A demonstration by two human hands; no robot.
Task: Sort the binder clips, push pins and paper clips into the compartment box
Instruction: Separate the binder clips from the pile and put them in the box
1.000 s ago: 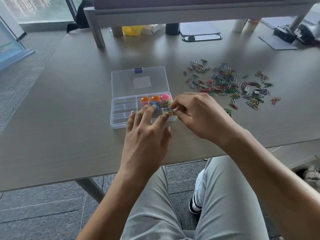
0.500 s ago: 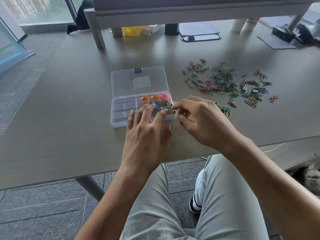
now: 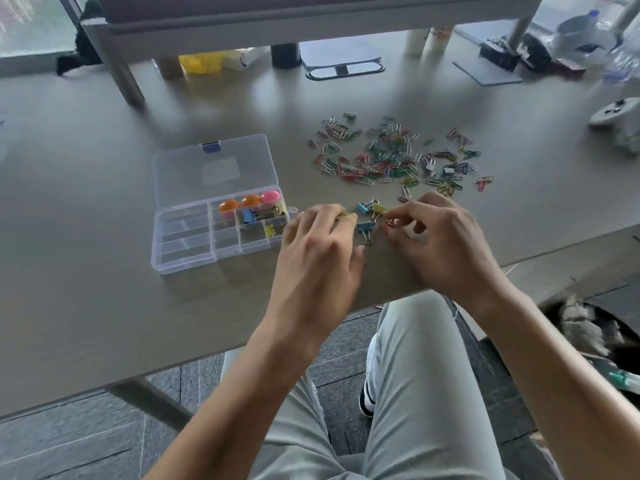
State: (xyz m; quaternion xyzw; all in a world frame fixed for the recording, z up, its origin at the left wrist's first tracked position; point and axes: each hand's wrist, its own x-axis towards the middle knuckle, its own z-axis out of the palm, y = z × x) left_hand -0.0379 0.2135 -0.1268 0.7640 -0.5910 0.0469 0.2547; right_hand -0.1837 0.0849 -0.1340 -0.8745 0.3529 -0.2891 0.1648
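A clear compartment box (image 3: 183,252) lies open on the table with its lid (image 3: 214,168) folded back. Its far right cells hold orange and pink push pins (image 3: 250,201) and a few binder clips (image 3: 258,216). To the right of the box lie loose blue and yellow binder clips (image 3: 367,211). My left hand (image 3: 320,251) sits beside them with fingers curled on something small and gold-coloured. My right hand (image 3: 438,244) pinches a small reddish clip (image 3: 390,223) at the table surface. Behind them spreads a pile of coloured paper clips (image 3: 391,157).
The near table edge (image 3: 207,355) runs just under my wrists. At the back stand a shelf leg (image 3: 119,67), a dark cup (image 3: 285,55), a yellow object (image 3: 202,62) and a phone (image 3: 344,69). A white device (image 3: 614,112) sits at the far right.
Both hands have left the box's right cells and moved right to the loose binder clips. The view has shifted, so the box now lies further left.
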